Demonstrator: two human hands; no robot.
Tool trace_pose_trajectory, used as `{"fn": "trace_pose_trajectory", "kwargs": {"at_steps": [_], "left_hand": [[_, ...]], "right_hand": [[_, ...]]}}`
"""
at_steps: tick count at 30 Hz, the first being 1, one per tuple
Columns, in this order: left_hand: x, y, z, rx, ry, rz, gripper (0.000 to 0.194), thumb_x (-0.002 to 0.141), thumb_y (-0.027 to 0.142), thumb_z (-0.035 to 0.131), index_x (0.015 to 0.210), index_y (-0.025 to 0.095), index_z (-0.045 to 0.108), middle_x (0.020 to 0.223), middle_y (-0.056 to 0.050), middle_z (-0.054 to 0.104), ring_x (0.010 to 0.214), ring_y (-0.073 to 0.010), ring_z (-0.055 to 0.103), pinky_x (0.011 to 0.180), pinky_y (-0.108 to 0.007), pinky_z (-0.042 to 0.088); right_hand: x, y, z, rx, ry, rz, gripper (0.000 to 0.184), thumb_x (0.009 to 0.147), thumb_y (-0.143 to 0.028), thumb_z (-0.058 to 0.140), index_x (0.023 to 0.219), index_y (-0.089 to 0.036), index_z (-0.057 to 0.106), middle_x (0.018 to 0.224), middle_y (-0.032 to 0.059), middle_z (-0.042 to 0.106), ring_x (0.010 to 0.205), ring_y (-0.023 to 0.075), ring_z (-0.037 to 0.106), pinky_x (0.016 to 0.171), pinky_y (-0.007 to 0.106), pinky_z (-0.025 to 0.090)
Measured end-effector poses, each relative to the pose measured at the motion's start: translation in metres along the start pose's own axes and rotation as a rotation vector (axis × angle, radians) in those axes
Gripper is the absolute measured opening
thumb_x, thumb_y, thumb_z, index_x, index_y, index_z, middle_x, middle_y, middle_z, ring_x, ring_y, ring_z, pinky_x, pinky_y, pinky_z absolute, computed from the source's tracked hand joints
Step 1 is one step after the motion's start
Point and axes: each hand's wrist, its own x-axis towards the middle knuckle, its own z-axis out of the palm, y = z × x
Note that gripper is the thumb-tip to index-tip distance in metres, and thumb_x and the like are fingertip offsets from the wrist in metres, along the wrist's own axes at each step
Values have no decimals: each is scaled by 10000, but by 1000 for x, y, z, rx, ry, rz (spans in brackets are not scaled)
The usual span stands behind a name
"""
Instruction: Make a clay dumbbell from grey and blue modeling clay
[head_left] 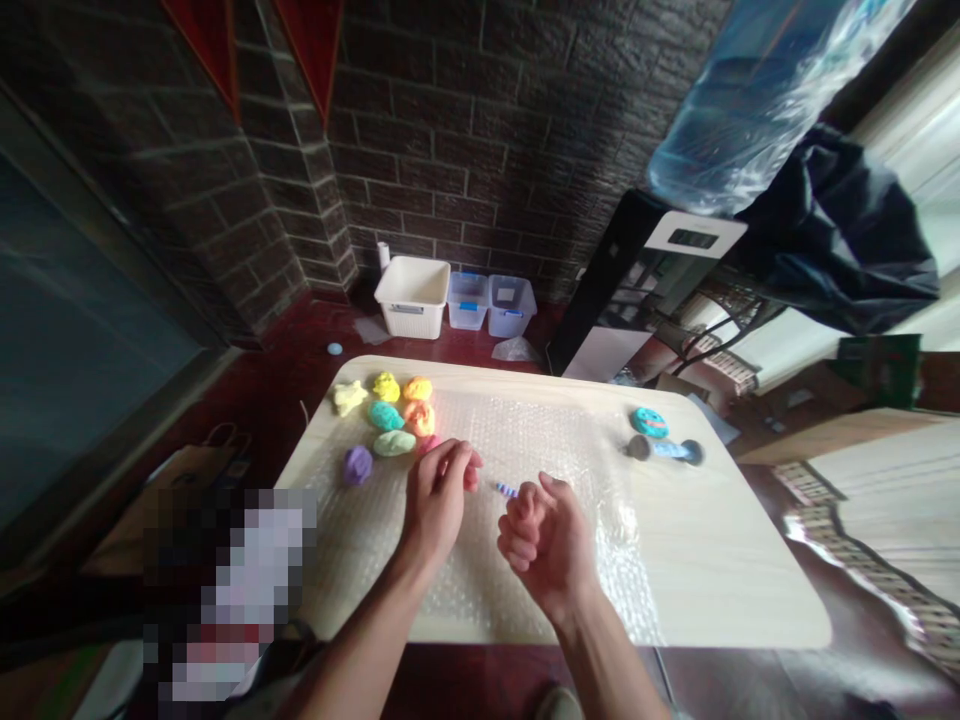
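Left hand (439,505) clenched on pink clay (472,478); right hand (544,545) curled, empty; striped clay (506,490) between.

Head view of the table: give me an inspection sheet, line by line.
Surface: pale wood table partly under bubble wrap.
Job's things: coloured modelling clay shapes, including a yellow star and purple lump; a striped clay piece lies between the hands.
Clutter: teal clay ring, dumbbell-shaped clay piece at right.
Hands: left hand at pink clay; right hand curled, nothing visibly held.
Cables: black cables beside the water dispenser.
Surroundings: brick wall, white bin, two clear bins.
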Motion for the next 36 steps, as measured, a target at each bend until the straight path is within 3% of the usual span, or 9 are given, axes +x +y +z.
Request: {"fn": "trace_pose_trajectory", "kwargs": {"at_steps": [5,11,16,18,22,28,32,34,36], "left_hand": [[0,-1,1,-20,-13,-12,350,975,410,602,707,194,666,642,4,633,590,-155,570,619,-279,451],[-3,-3,3,-26,-22,-32,358,977,414,601,706,192,675,656,-8,648,607,-164,591,621,-280,460],[-8,-1,8,-22,-64,-34,364,980,424,588,717,192,686,644,-7,642,614,-170,601,636,-283,468],[-8,-1,9,-22,-72,-33,371,983,431,580,714,195,679,634,-4,633,613,-170,596,636,-281,463],[-8,-4,11,-17,-106,-49,380,999,440,560,730,200,681,637,-9,640,616,-179,612,630,-285,471],[-16,-7,19,10,-211,-85,409,1023,454,522,752,207,703,689,-37,693,642,-197,656,637,-302,497],[-31,-3,30,8,-310,-123,348,1013,424,520,849,215,743,811,-77,764,736,-235,706,660,-331,537],[-38,1,34,-12,-360,-79,217,961,300,554,1006,224,753,996,-102,792,923,-266,731,746,-348,569],[-40,6,33,-18,-425,-1,339,867,167,576,1169,232,714,1192,-115,764,1101,-285,706,870,-368,574]], "right_hand": [[-11,-18,-4,-70,200,-203,570,792,-408,835,504,-241,373,429,-118,232,407,67,110,379,244,127],[-25,-51,-11,-194,221,-538,601,929,-383,726,488,-234,346,453,-97,208,411,88,160,389,257,203],[-14,-45,-7,-360,136,-592,472,898,-483,766,579,-225,533,604,-19,478,651,159,526,623,293,497],[-10,-41,-7,-371,182,-608,484,857,-447,830,569,-221,513,594,-30,466,612,141,491,572,273,457],[-5,-29,-10,-323,297,-566,643,819,-440,871,512,-244,340,489,-108,241,439,72,172,407,248,165],[-1,-20,-11,-390,307,-586,679,798,-454,878,477,-251,315,475,-106,224,433,67,151,418,267,127],[-4,-25,-11,-534,216,-607,522,882,-502,818,573,-222,503,567,-45,404,539,124,370,492,263,339],[-6,-24,-11,-647,178,-600,365,938,-530,762,769,-222,666,728,9,575,693,172,534,618,279,472],[-8,-21,-11,-745,144,-536,338,1002,-578,664,1092,-259,735,1009,63,701,925,234,652,778,334,564]]}}
